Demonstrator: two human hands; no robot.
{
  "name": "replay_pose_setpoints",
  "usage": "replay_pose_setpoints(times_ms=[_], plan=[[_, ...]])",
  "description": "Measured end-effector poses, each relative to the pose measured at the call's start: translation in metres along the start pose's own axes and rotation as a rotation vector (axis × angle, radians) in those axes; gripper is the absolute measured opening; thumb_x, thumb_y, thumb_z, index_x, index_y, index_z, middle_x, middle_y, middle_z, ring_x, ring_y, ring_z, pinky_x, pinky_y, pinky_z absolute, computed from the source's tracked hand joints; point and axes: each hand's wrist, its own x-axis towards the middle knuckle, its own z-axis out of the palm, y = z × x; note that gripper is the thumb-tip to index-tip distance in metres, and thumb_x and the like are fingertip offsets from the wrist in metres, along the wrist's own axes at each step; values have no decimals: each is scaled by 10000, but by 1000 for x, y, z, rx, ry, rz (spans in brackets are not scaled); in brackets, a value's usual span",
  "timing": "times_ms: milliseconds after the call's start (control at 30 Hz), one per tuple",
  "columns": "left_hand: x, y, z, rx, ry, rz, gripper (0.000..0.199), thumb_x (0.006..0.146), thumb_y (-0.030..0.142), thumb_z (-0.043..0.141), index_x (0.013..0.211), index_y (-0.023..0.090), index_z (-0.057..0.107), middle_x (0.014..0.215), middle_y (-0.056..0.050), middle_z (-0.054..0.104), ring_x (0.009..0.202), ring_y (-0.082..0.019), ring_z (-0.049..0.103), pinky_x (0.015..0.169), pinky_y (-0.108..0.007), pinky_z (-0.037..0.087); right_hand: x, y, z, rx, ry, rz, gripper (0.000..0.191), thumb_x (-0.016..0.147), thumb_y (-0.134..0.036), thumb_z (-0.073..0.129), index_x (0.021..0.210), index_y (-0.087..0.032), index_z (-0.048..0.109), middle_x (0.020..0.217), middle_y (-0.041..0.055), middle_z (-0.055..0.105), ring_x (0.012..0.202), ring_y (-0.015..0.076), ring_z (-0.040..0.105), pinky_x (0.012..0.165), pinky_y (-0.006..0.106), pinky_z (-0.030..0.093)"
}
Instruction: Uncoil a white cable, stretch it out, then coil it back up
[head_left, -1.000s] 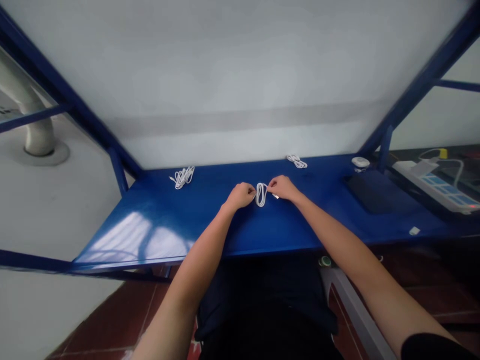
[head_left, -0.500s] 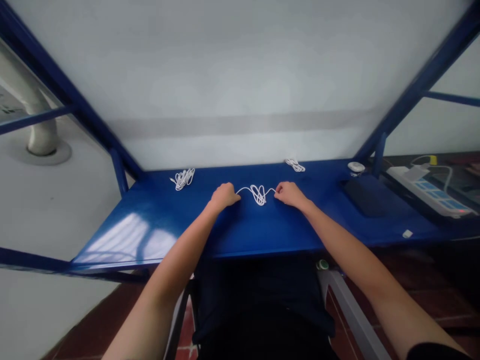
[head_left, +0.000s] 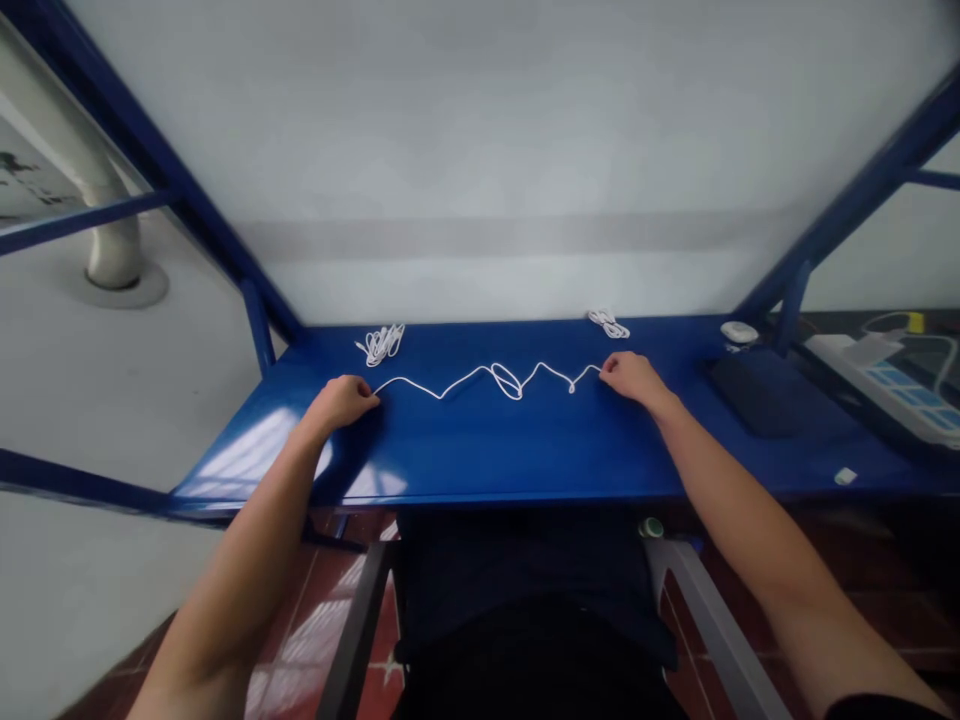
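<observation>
white cable [head_left: 491,378], ends pinched in fingers [head_left: 371,397], both hands

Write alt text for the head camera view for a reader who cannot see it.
Two bare hands stretch a white cable across a blue table, the left hand pinching one end and the right hand the other; the cable is wavy, with a small loop near its middle. Two bundled white cables lie at the table's back edge, and a dark flat object lies to the right.

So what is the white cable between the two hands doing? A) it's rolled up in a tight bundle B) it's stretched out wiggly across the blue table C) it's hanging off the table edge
B: the white cable runs wiggly from the left hand to the right hand over the blue table.
</observation>
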Motion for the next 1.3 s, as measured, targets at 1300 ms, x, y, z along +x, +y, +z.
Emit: replay_pose_setpoints(times_ms=[1300], plan=[[19,204,50,-233,5,409,196,848,295,556,855,172,710,843,-90,715,808,-198,644,688,-268,453,-18,-81,31,34,16,-241,247,950,-325,430,958,-176,627,1000,123,691,909,225,637,775,284,451]])
